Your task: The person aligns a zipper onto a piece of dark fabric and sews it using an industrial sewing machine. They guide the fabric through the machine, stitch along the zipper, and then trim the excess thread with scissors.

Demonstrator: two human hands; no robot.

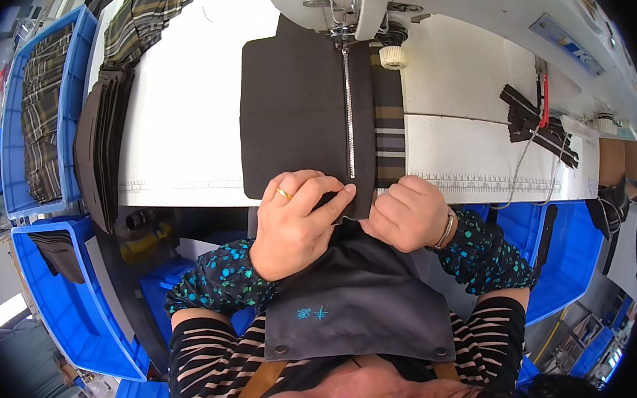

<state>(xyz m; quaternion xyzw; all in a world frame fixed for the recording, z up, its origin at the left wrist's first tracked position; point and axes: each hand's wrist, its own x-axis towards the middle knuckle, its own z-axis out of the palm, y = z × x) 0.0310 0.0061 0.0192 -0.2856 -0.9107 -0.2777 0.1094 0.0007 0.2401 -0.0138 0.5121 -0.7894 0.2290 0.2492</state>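
A dark brown fabric panel (288, 113) lies flat on the white sewing table, its far end under the presser foot (344, 34) of the sewing machine. A silver-toothed zipper (350, 111) runs along it toward me, and a striped plaid strip (392, 122) shows along its right side. At the near end of the zipper my left hand (302, 216) is closed, thumb and fingers pinching the fabric at the table's front edge. My right hand (408, 216), curled with a watch at the wrist, grips the near right corner of the same panel.
The sewing machine (462, 30) spans the far side. Stacked dark panels (100, 142) hang over the table's left edge beside plaid cloth (149, 14). Blue bins (84, 110) stand left, another blue bin (574, 259) right. Dark zipper pieces (526, 119) and red-handled snips (545, 101) lie right.
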